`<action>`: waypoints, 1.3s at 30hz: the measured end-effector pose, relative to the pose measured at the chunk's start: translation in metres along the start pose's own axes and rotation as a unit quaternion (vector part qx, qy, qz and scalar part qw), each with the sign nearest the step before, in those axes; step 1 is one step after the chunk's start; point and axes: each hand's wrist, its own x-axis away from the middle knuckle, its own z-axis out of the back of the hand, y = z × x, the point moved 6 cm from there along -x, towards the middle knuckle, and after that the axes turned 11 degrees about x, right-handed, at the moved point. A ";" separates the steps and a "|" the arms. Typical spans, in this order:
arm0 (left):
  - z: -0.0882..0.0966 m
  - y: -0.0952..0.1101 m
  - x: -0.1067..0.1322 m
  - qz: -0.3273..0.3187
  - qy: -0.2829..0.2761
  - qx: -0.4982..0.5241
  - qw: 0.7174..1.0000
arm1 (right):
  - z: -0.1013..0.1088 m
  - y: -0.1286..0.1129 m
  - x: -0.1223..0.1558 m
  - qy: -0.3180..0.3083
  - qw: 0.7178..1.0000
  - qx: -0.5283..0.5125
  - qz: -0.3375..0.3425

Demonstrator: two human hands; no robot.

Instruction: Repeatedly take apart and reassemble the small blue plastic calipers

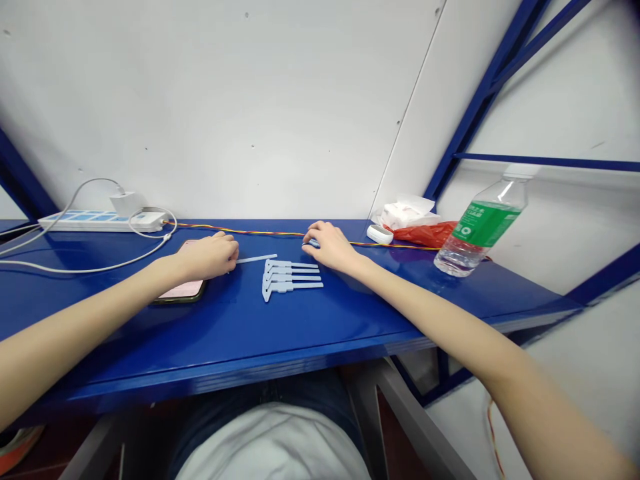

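Note:
My left hand [213, 257] is closed, palm down, above the right edge of a phone. From under its fingers a thin pale plastic strip [256, 258] points right; it looks like the beam of a caliper, whose jaw end is hidden by the hand. Beside it, several pale plastic calipers [280, 277] lie overlapped on the blue table [300, 327], jaws to the left and beams to the right. Beyond their beam ends, my right hand [331, 245] has its fingers curled over a small pale blue piece [314, 243], mostly covered.
Under my left wrist lies the phone [183, 291]. A power strip [85, 221] with a white charger [126, 202] and cable stands back left. At right are a water bottle [483, 227], a red bag [425, 233], tissues [407, 213] and a small white case [380, 234].

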 end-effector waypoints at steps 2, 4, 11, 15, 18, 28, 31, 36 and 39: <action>0.001 -0.001 0.001 0.006 -0.003 0.000 1.000 | -0.004 0.018 -0.002 -0.024 0.996 0.052 -0.067; 0.003 -0.002 0.002 0.006 0.013 -0.005 1.000 | -0.006 0.031 -0.001 -0.048 0.989 0.095 -0.106; -0.001 0.002 -0.001 -0.058 0.059 -0.081 0.993 | -0.015 0.029 -0.003 -0.090 0.990 0.069 -0.086; -0.001 0.009 -0.001 -0.105 0.069 -0.132 0.983 | -0.017 0.019 -0.006 -0.090 0.995 0.024 -0.044; 0.002 0.010 -0.001 -0.105 0.074 -0.151 0.980 | -0.016 0.013 -0.006 -0.084 0.996 -0.007 0.007; 0.013 0.018 0.005 -0.156 0.168 -0.147 0.962 | 0.003 -0.010 -0.001 0.019 0.991 -0.025 0.129; 0.015 0.020 0.007 -0.163 0.184 -0.166 0.955 | 0.010 -0.013 0.001 0.060 0.985 -0.035 0.156; 0.018 0.020 0.009 -0.171 0.214 -0.181 0.945 | 0.015 -0.016 0.003 0.101 0.975 -0.035 0.197; 0.020 0.020 0.011 -0.179 0.218 -0.168 0.945 | 0.016 -0.017 0.004 0.103 0.972 -0.027 0.207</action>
